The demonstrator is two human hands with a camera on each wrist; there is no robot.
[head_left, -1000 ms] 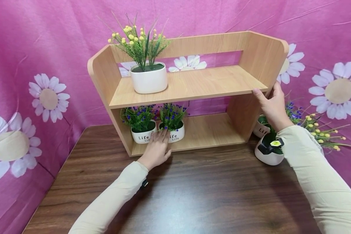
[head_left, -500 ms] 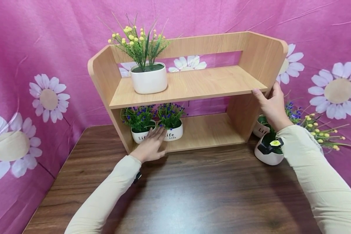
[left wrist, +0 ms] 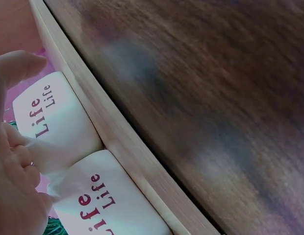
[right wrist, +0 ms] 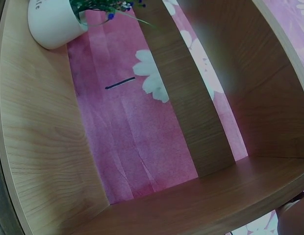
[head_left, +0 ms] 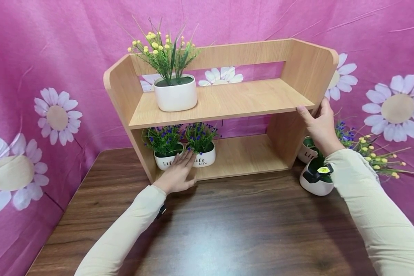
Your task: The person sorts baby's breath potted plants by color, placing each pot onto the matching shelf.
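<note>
A two-tier wooden shelf (head_left: 252, 94) stands on the table. On its lower board, at the left, are two white "Life" pots with blue flowers: a left pot (head_left: 162, 162) and a right pot (head_left: 207, 156). My left hand (head_left: 176, 175) lies across their fronts where they meet, fingers stretched out, thumb apart. In the left wrist view, the hand (left wrist: 14, 181) is beside the lettered pots, which sit close together. My right hand (head_left: 319, 126) grips the shelf's right side panel, thumb at the front edge, other fingers partly hidden behind the panel.
A white pot with yellow flowers (head_left: 176, 94) stands on the upper board at the left. Right of the shelf, a white pot (head_left: 315, 186) and a "Life" pot (head_left: 306, 154) stand partly behind my right arm. A pink floral cloth (head_left: 72, 30) hangs behind the dark wooden table (head_left: 227, 222).
My left hand has shifted a little to the left. The right blue-flowered pot has slid slightly left, nearer the other pot. My right hand has kept its hold on the shelf.
</note>
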